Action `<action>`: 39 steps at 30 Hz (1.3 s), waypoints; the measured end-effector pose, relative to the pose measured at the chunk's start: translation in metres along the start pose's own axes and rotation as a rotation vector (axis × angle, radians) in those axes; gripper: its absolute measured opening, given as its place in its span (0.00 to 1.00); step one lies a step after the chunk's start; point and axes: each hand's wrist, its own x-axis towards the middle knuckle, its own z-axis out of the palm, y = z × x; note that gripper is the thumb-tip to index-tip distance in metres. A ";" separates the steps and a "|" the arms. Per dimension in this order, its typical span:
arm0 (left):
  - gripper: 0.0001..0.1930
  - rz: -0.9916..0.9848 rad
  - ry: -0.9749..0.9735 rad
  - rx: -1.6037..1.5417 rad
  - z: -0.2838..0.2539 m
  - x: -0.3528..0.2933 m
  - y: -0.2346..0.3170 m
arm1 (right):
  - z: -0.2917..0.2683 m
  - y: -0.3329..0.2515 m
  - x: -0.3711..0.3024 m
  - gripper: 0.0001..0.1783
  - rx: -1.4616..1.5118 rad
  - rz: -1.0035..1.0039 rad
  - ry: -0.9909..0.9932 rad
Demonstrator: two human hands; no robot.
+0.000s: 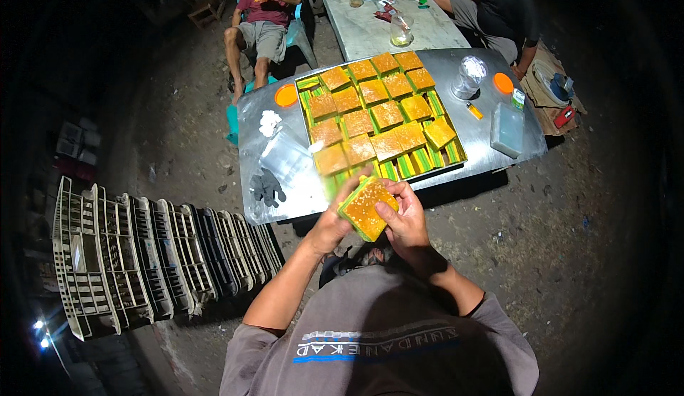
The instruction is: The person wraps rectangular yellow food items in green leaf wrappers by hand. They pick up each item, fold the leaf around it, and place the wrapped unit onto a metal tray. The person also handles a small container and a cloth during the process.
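Crates (164,246) crowd the left corner of the table (484,129), the tray (438,171) runs to its front edge, metal shows right of that. Left hand (333,226), part-curled, fingers blurry, cups a cake piece (368,209) just off that edge; right hand (408,226) pinches its other side, thumb on top.

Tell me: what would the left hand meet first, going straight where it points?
Past the held cake, the left hand would probably meet the cake tray first, or pass above it; depth is unclear.
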 end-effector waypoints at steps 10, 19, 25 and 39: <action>0.48 0.258 0.275 -0.244 0.007 0.012 0.001 | 0.014 -0.011 -0.018 0.29 0.230 0.261 -0.158; 0.58 -0.038 0.144 -0.164 0.016 -0.010 0.010 | 0.023 -0.008 -0.022 0.30 0.324 0.267 -0.092; 0.50 0.147 0.255 -0.371 0.013 -0.011 0.002 | 0.028 0.012 -0.030 0.34 0.259 0.258 -0.061; 0.54 0.082 0.109 -0.301 0.051 -0.016 0.034 | 0.005 0.035 -0.018 0.45 -0.113 -0.476 -0.215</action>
